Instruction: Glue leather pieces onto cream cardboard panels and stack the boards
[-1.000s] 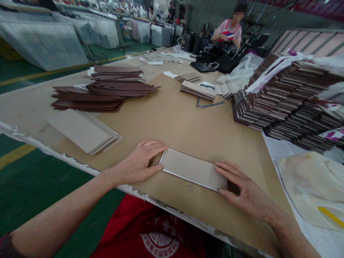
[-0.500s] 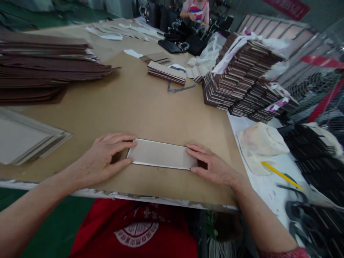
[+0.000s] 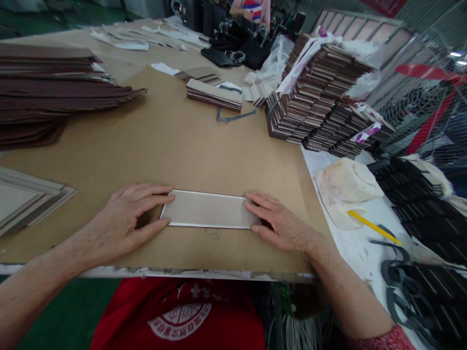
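A long, pale grey rectangular board (image 3: 206, 210) with thin white edges lies flat on the brown-covered table (image 3: 189, 146), near its front edge. My left hand (image 3: 129, 214) grips the board's left end, fingertips on the far corner and thumb at the near one. At the opposite end, my right hand (image 3: 277, 221) holds it the same way, with the fingers reaching slightly over the top. The underside of the board is hidden.
Dark brown sheets (image 3: 62, 92) are stacked at left, above grey boards (image 3: 22, 199). Bundled strips (image 3: 321, 92) rise at right, near a stained cloth (image 3: 346, 187) and a yellow stick (image 3: 374, 227). Black bags (image 3: 233, 46) and a person (image 3: 255, 9) are at the back.
The whole view has shifted, so most things appear further left. Both hands keep their hold on the ends of the board, which stays flat on the table.
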### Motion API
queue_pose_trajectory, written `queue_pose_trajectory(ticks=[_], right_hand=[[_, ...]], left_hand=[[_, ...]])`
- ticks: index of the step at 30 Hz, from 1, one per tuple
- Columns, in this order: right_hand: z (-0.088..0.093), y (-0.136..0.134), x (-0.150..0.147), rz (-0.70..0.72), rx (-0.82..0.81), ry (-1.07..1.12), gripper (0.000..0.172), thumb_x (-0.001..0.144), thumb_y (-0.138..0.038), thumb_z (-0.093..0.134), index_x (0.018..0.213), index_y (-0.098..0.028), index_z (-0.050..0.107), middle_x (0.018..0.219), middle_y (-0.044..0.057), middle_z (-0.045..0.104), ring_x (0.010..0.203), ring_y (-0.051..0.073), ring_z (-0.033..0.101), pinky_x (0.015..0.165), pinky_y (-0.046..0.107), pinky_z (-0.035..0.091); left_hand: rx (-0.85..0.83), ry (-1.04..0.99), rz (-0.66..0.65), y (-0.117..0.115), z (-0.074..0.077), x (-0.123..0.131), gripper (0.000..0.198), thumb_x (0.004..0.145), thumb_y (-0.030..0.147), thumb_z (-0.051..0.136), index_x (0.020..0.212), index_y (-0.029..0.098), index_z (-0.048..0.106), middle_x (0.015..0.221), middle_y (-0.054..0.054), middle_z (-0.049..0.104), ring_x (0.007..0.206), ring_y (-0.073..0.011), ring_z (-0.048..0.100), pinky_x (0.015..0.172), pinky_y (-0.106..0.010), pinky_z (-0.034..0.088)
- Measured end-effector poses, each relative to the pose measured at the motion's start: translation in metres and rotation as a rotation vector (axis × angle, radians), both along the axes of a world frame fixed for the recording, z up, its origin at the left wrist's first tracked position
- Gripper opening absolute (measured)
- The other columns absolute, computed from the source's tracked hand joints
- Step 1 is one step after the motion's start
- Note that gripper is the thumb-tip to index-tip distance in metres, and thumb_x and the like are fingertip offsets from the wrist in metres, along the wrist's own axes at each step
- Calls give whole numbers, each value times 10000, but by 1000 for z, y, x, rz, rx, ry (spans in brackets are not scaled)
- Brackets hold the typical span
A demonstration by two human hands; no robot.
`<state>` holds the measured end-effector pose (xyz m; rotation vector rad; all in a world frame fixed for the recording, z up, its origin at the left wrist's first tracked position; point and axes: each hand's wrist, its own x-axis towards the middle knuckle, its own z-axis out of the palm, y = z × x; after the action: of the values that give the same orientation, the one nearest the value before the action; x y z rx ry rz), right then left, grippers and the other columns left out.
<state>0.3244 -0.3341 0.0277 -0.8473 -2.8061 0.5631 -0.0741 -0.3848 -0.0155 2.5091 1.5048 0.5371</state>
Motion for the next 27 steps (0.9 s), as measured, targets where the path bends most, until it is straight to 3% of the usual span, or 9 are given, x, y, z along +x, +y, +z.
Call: queue_pose_trajectory(ticks=[8,12,15,17,20,22,24,27], right_hand=[[3,-8,-3,-34,86,-121,536,965,-260,526,1481,-150,436,1642,159,250,1494,306,259,1198,558,281],[11,-12,-14,-42,106,-190,497,949,-255,533,1423,-111,492,1481,171,467,1325,296,449,1143,521,356],[22,-16,-30,-39,146,-264,427,994,-320,494,1328,-64,563,1334,183,570,1209,280,519,1101,460,405],[28,-20,-44,-52,190,-324,505,1002,-455,494,1319,-70,574,1242,190,609,1136,299,548,1041,468,449],[32,-28,-65,-82,262,-399,697,936,-671,510,1439,-189,495,1082,159,644,996,321,582,870,482,514],[31,-33,-75,-99,305,-428,740,899,-744,492,1465,-267,469,1022,147,639,951,330,583,782,464,521],[29,-35,-79,-112,321,-438,737,891,-761,478,1449,-279,486,1028,149,630,962,337,576,745,449,519],[25,-36,-72,-139,306,-431,711,908,-727,495,1431,-246,502,1113,148,621,1037,338,562,792,458,520]], left_hand=[[-9,43,27,-4,10,8,406,954,409,483,1305,230,583,1439,-75,534,1341,-281,460,1129,-492,341],[40,129,-19,-5,19,11,411,949,383,478,1268,173,629,1428,-133,500,1357,-315,413,1143,-512,332],[53,216,-108,-3,28,15,366,957,345,456,1227,191,649,1318,-108,595,1253,-286,508,1162,-514,306],[68,261,-152,-2,36,23,358,962,331,446,1243,232,644,1242,-85,647,1178,-276,568,1201,-557,215],[85,383,-158,-2,48,46,491,947,520,504,1391,320,564,1083,-89,682,1051,-320,622,1179,-655,156],[91,496,-130,-2,52,63,694,843,738,553,1410,339,565,936,-100,676,964,-354,634,1147,-690,185],[96,575,-95,-3,53,76,842,731,870,555,1364,320,622,864,-116,661,924,-377,637,1130,-702,206],[106,605,-63,-4,49,79,897,704,896,550,1338,270,652,916,-148,668,944,-392,633,1128,-712,202]])
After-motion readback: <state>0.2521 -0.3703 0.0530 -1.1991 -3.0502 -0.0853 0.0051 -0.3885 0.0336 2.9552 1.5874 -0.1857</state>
